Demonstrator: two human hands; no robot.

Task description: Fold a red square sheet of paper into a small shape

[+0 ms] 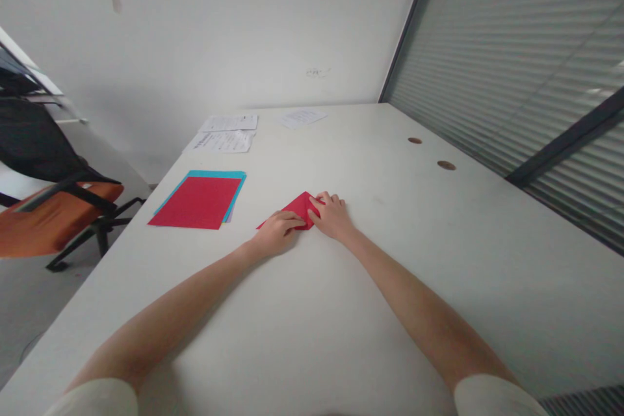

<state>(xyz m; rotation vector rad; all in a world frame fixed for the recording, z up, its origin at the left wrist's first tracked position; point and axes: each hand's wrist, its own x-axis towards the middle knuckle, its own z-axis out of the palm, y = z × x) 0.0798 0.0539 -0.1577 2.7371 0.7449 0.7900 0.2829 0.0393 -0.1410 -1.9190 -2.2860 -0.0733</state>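
Note:
A folded red paper (298, 205) lies on the white table (341, 312), shaped like a triangle. My left hand (277, 233) rests on its near left part, fingers curled and pressing down on the sheet. My right hand (332, 213) lies on its right corner, fingers bent and pushing on the fold. Both hands touch the paper and nearly meet over it.
A stack of coloured sheets (199, 201), red on top with blue beneath, lies to the left. Printed white papers (225, 133) sit at the far edge by the wall. Two round cable holes (446, 165) are on the right. An orange office chair (53, 214) stands left of the table.

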